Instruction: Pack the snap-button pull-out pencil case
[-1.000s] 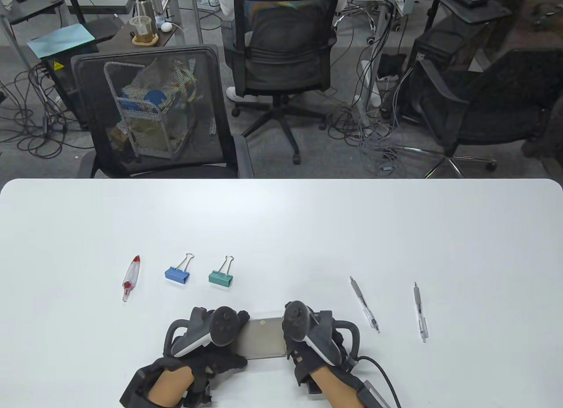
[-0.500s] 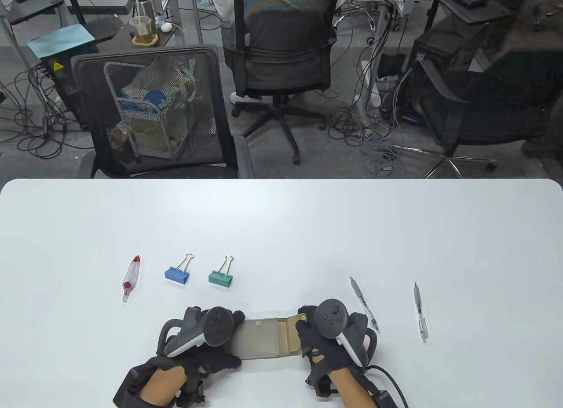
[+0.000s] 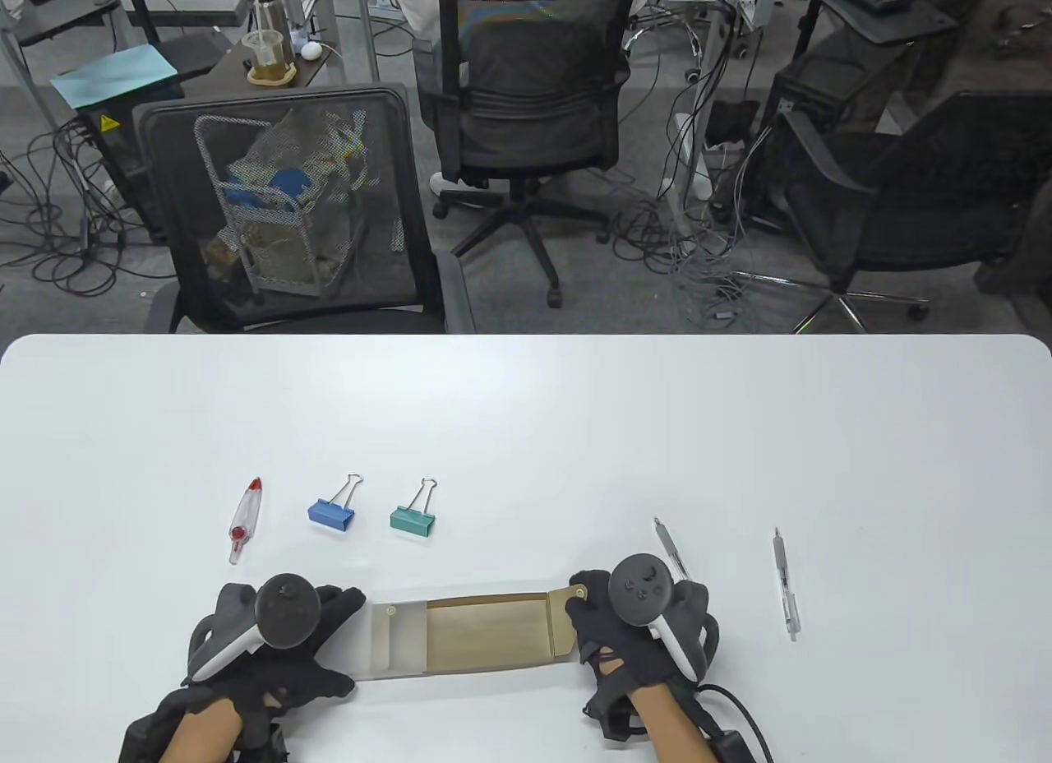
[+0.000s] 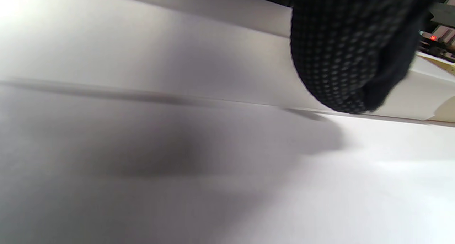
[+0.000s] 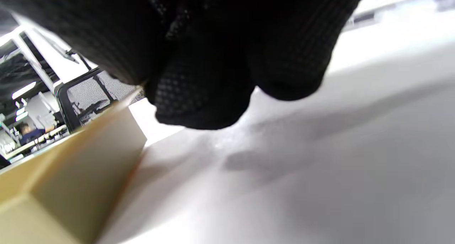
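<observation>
The pencil case lies at the near edge of the table, pulled open. Its pale grey sleeve [image 3: 394, 635] is on the left, with a snap stud on top. The tan inner tray [image 3: 485, 630] sticks out to the right and ends in a snap flap [image 3: 578, 596]. My left hand [image 3: 349, 640] grips the sleeve's left end. My right hand [image 3: 579, 623] grips the tray's right end at the flap. In the left wrist view a gloved finger [image 4: 348, 52] lies on the sleeve's side [image 4: 142, 52]. In the right wrist view gloved fingers [image 5: 213, 59] sit above the tray's corner [image 5: 71, 173].
A red-tipped clear pen [image 3: 245, 520], a blue binder clip [image 3: 332, 510] and a green binder clip [image 3: 412, 518] lie to the left behind the case. Two clear pens lie to the right: one [image 3: 667, 543] partly behind my right hand, one [image 3: 785, 582] further right.
The case was closed between both hands. My right hand lifted the flap and my left hand drew the sleeve left, so the tan tray now stands far out.
</observation>
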`<state>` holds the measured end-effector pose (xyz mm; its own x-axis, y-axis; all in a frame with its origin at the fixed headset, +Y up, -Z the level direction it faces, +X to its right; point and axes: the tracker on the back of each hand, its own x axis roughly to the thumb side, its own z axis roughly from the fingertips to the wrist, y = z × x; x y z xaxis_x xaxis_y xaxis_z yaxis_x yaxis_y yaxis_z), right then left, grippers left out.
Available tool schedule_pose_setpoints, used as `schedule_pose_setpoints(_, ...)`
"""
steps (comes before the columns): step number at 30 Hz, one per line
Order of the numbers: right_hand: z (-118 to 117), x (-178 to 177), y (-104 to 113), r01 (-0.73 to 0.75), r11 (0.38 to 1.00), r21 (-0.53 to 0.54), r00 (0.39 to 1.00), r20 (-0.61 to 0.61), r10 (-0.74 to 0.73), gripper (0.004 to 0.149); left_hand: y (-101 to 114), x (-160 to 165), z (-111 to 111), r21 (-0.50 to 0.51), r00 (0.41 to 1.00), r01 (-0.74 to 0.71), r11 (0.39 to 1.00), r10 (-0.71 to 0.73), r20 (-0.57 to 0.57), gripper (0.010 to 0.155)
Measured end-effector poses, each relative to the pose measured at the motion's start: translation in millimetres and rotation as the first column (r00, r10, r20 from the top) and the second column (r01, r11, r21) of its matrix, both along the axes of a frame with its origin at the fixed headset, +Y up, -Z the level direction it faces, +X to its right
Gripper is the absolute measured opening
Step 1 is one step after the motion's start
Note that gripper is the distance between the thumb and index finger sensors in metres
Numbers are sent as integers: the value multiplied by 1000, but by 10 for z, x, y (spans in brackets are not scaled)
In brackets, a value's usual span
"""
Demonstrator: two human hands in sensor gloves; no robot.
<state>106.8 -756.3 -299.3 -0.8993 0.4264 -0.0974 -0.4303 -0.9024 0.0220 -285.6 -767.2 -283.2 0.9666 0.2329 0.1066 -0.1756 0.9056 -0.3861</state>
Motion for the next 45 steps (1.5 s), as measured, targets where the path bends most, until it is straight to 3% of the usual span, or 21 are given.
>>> schedule_pose_setpoints(8,70,36,31,-25,996,81,999,-29,27,51,-17,0,39,14,1000,0,1000,0,0,96)
schedule_pose_setpoints(12,143,12,136,-82,976,204,995,-33,91,58,-23,7,50,21,1000,9,1000,-9,4,96)
schedule_pose_setpoints(18,319,-25,357,-311,829,465,943,44,329,67,-22,13,59,23,1000,13,1000,-13,2,96)
schedule_pose_setpoints(23,338,-22,361,-317,843,434,937,7,348,77,-25,14,62,29,1000,13,999,-13,1,96)
schedule_pose_setpoints(29,308,-16,308,-301,869,394,943,-12,332,80,-24,17,65,33,1000,16,999,-16,1,97)
schedule_pose_setpoints(33,304,-19,296,-292,869,398,946,-15,325,80,44,-2,71,16,1000,-11,1000,11,15,105)
schedule_pose_setpoints(36,298,-21,287,-288,866,409,947,-10,320,80,227,-30,1,59,996,-74,996,76,-43,106)
schedule_pose_setpoints(40,294,-18,271,-278,870,408,950,-15,311,81,495,-23,-292,125,962,-15,992,48,-267,99)
schedule_pose_setpoints(45,301,-30,269,-270,871,411,952,-24,306,81,587,39,-821,35,884,32,999,-12,-468,94)
